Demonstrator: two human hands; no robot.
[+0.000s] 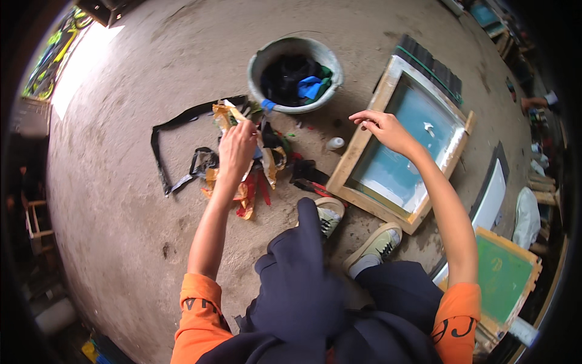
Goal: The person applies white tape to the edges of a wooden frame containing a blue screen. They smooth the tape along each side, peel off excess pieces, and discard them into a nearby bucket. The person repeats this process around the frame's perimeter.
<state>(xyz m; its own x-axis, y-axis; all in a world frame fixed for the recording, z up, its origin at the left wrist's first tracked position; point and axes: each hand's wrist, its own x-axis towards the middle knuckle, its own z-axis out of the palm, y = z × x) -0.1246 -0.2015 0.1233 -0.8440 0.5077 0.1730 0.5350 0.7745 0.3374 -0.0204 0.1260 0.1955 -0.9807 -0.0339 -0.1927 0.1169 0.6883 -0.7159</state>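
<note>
I am crouched on a concrete floor. My left hand [237, 147] is closed on a crumpled yellow-and-white strip of tape [225, 114] from a heap of tape scraps and rags [267, 164]. My right hand [383, 126] hovers with fingers loosely spread over the top left corner of a wooden screen-printing frame [357, 151] with a blue-green mesh [412, 139]; it holds nothing. A small white bottle [334, 144] stands just left of the frame.
A grey bucket [267, 57] with dark and blue rags sits behind the heap. A long black strip [159, 151] lies to the left. A green-meshed frame [506, 276] and a white board [494, 197] are at the right. Another person's hand [533, 102] shows far right.
</note>
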